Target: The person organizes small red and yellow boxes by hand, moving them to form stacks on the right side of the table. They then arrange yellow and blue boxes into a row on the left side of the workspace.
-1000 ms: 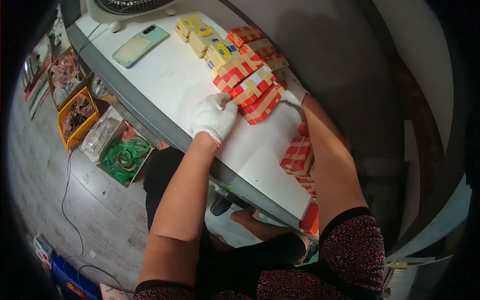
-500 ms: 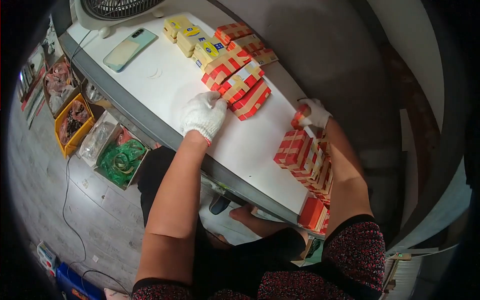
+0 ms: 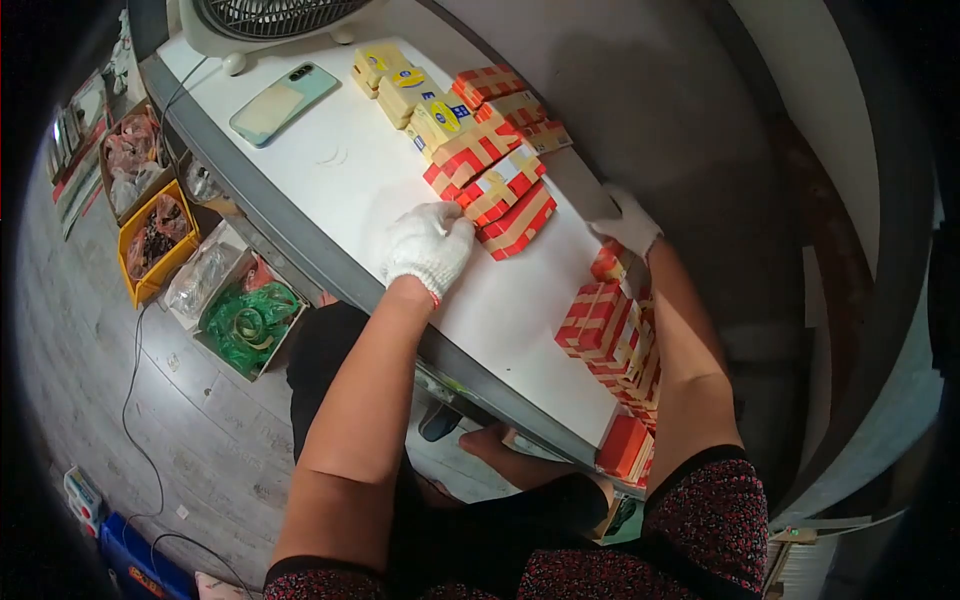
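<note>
My left hand (image 3: 428, 243), in a white knit glove, is at the near-left end of a row of small red boxes wrapped with tan tape. Its curled fingers and thumb press on the end of the nearest taped box (image 3: 517, 222). My right hand (image 3: 627, 225), also gloved, is at the table's far edge with thumb and fingers apart. Right beside it, partly covered by the hand, is another red taped box (image 3: 608, 262). That box is at the upper end of a stack of similar boxes (image 3: 602, 325), which my right forearm partly hides.
Yellow boxes (image 3: 408, 90) with blue labels continue the row on the white table (image 3: 480, 320). A phone (image 3: 284, 104) and a fan (image 3: 270, 20) are at the far left. Below the table edge are bins, including a yellow bin (image 3: 158, 242) and a box of green plastic (image 3: 250, 325).
My right hand has lowered the red box toward the stack's upper end, and its fingers have spread. My left hand stays at the row's end. The whole view has shifted slightly.
</note>
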Motion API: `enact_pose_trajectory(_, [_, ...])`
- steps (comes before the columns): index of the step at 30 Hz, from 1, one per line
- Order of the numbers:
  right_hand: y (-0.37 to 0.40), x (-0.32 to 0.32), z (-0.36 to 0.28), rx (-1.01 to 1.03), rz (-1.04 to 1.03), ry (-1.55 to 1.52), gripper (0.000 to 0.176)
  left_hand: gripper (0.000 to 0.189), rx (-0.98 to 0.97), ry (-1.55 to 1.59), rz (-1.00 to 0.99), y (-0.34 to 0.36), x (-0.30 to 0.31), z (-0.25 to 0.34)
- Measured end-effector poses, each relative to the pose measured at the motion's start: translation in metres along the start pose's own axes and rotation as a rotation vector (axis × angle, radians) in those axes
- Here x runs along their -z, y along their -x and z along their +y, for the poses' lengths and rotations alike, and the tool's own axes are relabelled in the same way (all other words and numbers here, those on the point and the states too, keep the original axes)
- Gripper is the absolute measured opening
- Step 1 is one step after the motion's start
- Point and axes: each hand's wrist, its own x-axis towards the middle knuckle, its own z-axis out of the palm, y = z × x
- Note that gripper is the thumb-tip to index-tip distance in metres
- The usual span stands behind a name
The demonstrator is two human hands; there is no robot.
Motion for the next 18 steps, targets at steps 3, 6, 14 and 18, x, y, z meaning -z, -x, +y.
enact_pose_trajectory(3, [-0.036, -0.016, -0.055, 0.292, 0.290, 0.423, 0.105, 0.045, -0.011, -0.010, 0.003, 0.001, 0.001, 0.001])
enact_pose_trajectory(6, [-0.076, -0.030, -0.094, 0.462, 0.391, 0.567, 0.099, 0.046, -0.021, -0.034, 0.009, 0.002, 0.004, 0.005])
enact_pose_trajectory(14, [-0.112, -0.039, -0.137, 0.344, 0.210, 0.826, 0.077, 0.047, -0.014, -0.070, -0.032, 0.001, 0.012, 0.011])
enact_pose_trajectory(18, [-0.094, -0.033, -0.126, 0.288, 0.192, 0.813, 0.073, 0.047, -0.003, -0.052, -0.023, 0.004, 0.004, 0.006])
